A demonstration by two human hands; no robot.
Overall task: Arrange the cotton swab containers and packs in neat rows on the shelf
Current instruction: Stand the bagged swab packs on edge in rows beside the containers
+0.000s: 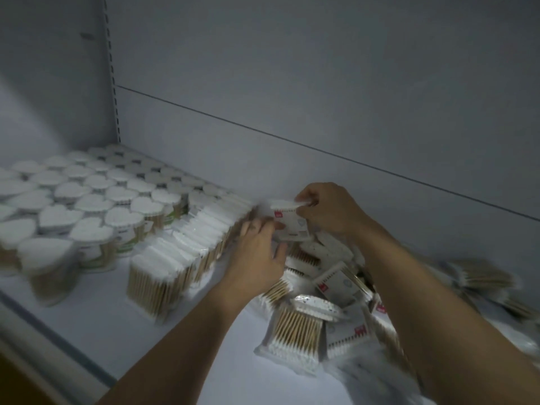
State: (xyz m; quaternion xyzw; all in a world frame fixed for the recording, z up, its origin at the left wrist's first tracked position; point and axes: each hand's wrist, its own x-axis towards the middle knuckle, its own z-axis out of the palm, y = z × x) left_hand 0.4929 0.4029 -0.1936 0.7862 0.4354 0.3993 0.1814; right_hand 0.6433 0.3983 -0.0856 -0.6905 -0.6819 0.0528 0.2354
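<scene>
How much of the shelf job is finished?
Done: the containers stand in rows at left, with one row of packs beside them. In hand: the right hand pinches a pack at that row's far end; the left hand touches the row. Left: the loose pile at right.

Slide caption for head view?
Restocking: right hand pinches a swab pack; left hand touches the row of packs beside heart-lidded containers.

No text, brand name or number is legible. A small red mark (278, 214) stands on the white label of the held pack (290, 226) and of a loose pack (340, 283) at 4 o'clock; characters unresolved. Green-banded labels (128, 244) on the heart-shaped containers (122, 226) at 9 o'clock are blurred.
</scene>
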